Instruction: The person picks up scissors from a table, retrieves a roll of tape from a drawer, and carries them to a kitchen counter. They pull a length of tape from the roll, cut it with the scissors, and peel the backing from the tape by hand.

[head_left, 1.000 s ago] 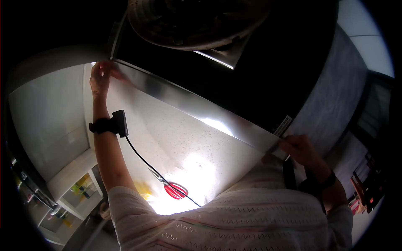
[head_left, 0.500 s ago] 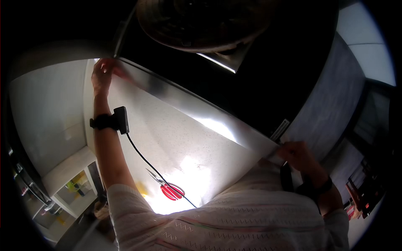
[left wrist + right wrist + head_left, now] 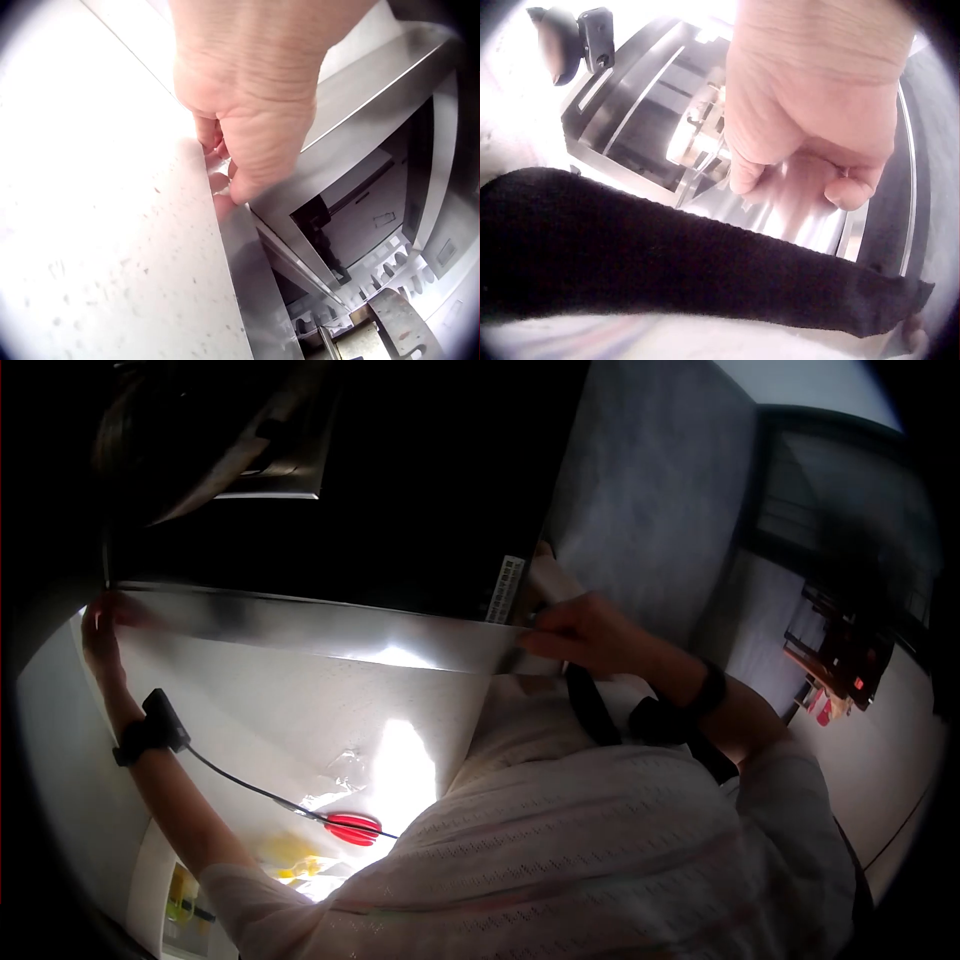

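Observation:
A long shiny silvery strip [image 3: 300, 632] runs along the near edge of a black panel [image 3: 400, 550] with a barcode sticker [image 3: 505, 588]. At the strip's far left end my left hand [image 3: 104, 635] pinches it at the corner, its fingertips partly hidden behind the edge in the left wrist view. My right hand [image 3: 590, 635] holds the other end near the sticker. In the right wrist view, thumb and curled fingers of that hand [image 3: 810, 127] grip the shiny sheet [image 3: 780, 202], which bends and reflects light. Between the hands the strip looks taut.
Red-handled scissors [image 3: 352, 828] lie on the white speckled surface [image 3: 300, 705] by my body, near a yellow item [image 3: 300, 868]. A black cable [image 3: 235, 772] crosses from the left wrist camera [image 3: 165, 718]. A large dark rounded object [image 3: 190, 450] stands beyond the panel.
The head view has swung to the right, so the panel and both hands appear farther left. Both hands stay at the strip's ends; crinkled shiny material now shows beside the scissors.

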`<state>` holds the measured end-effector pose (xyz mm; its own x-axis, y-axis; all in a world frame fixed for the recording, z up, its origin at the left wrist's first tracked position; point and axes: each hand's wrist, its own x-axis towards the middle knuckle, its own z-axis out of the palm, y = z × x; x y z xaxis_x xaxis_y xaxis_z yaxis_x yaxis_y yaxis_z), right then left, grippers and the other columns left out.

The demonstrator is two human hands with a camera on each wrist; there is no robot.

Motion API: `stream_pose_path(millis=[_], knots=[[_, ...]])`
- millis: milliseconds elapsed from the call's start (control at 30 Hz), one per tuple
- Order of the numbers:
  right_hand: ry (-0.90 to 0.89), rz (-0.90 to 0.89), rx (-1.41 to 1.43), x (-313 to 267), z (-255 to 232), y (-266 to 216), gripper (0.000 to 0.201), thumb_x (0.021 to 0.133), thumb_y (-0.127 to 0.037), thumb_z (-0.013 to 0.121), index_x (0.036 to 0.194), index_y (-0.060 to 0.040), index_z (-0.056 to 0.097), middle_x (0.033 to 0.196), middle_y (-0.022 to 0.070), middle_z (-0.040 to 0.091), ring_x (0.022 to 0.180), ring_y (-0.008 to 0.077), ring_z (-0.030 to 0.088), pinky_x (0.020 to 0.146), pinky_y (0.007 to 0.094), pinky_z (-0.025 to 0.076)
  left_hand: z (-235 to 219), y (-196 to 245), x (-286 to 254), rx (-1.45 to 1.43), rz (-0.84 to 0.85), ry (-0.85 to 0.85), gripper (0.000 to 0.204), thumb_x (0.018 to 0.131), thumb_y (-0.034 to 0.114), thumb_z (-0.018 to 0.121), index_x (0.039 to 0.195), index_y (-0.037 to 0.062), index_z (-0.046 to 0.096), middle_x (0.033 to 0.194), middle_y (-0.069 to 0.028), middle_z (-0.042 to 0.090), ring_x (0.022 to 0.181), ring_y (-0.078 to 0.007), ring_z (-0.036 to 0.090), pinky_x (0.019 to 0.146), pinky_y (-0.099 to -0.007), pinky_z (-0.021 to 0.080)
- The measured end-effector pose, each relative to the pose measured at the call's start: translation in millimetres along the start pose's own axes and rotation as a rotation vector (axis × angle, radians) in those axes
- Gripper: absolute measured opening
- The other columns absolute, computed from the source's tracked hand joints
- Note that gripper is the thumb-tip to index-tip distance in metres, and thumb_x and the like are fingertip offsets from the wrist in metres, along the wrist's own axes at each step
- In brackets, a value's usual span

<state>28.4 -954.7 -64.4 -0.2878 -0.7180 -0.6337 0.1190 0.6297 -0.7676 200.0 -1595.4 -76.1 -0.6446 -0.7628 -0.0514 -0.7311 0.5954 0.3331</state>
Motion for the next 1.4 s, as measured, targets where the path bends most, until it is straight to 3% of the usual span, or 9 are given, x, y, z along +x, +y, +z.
stream_pose_path(millis=[300,400,467,633,800,867,1000,1167,1400], knots=[[-0.066,0.022,0.103,2,-2,7,0.025,0.086,-0.026,0.058,0.079,-0.0021,0.064,0.061,0.0047,0.057,0.051,0.0106,0.050,0.048,0.0266,0.041,-3,-25,13,0.056,0.080,-0.043,0.036,0.086,0.034,0.052,0.113,0.0104,0.057,0.103,-0.0072,0.059,0.096,-0.0191,0.054,0.092,-0.0334,0.035],[-0.018,-0.083,0.057,0,-3,14,0.024,0.085,-0.026,0.059,0.085,-0.0035,0.065,0.068,0.0070,0.061,0.059,0.0143,0.056,0.055,0.0278,0.045,-4,-21,11,0.008,0.140,-0.045,0.033,0.087,0.033,0.051,0.111,0.0099,0.057,0.102,-0.0066,0.058,0.093,-0.0178,0.054,0.091,-0.0331,0.036],[0.022,-0.212,-0.004,-2,-1,21,0.022,0.084,-0.025,0.060,0.090,-0.0052,0.066,0.077,0.0076,0.064,0.065,0.0165,0.059,0.060,0.0286,0.046,-7,-35,20,-0.102,0.082,-0.173,0.032,0.088,0.030,0.051,0.109,0.0066,0.056,0.094,-0.0045,0.056,0.091,-0.0159,0.052,0.089,-0.0314,0.036],[0.009,-0.211,0.078,-5,5,30,0.020,0.082,-0.025,0.061,0.085,-0.0059,0.066,0.072,0.0048,0.061,0.062,0.0162,0.059,0.056,0.0286,0.046,-13,-28,22,-0.025,0.067,-0.158,0.035,0.087,0.029,0.054,0.112,0.0050,0.055,0.097,-0.0038,0.054,0.089,-0.0146,0.050,0.086,-0.0284,0.036],[0.115,-0.384,-0.002,1,17,44,0.021,0.080,-0.027,0.063,0.076,-0.0062,0.064,0.068,0.0046,0.058,0.057,0.0203,0.057,0.051,0.0309,0.043,-17,-18,15,-0.050,0.013,-0.151,0.043,0.085,0.030,0.056,0.121,0.0061,0.052,0.104,-0.0056,0.053,0.091,-0.0165,0.051,0.086,-0.0294,0.038],[0.115,-0.381,0.027,2,18,49,0.021,0.079,-0.027,0.063,0.076,-0.0064,0.064,0.067,0.0049,0.057,0.057,0.0211,0.056,0.051,0.0312,0.042,-16,5,2,-0.021,0.063,-0.138,0.043,0.083,0.032,0.058,0.117,0.0041,0.054,0.103,-0.0058,0.054,0.091,-0.0174,0.051,0.085,-0.0298,0.039],[0.141,-0.410,0.061,-3,16,54,0.019,0.077,-0.026,0.065,0.077,-0.0070,0.065,0.066,0.0049,0.057,0.058,0.0218,0.056,0.052,0.0314,0.043,-14,21,-7,-0.049,-0.050,-0.101,0.038,0.082,0.030,0.060,0.108,0.0017,0.058,0.100,-0.0066,0.055,0.090,-0.0174,0.052,0.084,-0.0310,0.040],[0.196,-0.425,0.046,-4,8,61,0.018,0.076,-0.025,0.066,0.077,-0.0073,0.065,0.067,0.0053,0.056,0.059,0.0218,0.056,0.053,0.0319,0.043,-28,-8,13,-0.062,-0.008,-0.331,0.032,0.083,0.030,0.058,0.101,0.0038,0.060,0.100,-0.0076,0.056,0.089,-0.0179,0.053,0.086,-0.0325,0.038],[0.253,-0.498,0.026,18,10,81,0.020,0.075,-0.026,0.066,0.074,-0.0064,0.063,0.067,0.0053,0.056,0.062,0.0221,0.056,0.053,0.0321,0.043,-26,7,-6,-0.008,-0.018,-0.183,0.031,0.083,0.029,0.058,0.100,0.0041,0.060,0.101,-0.0095,0.056,0.091,-0.0201,0.054,0.090,-0.0340,0.036]])
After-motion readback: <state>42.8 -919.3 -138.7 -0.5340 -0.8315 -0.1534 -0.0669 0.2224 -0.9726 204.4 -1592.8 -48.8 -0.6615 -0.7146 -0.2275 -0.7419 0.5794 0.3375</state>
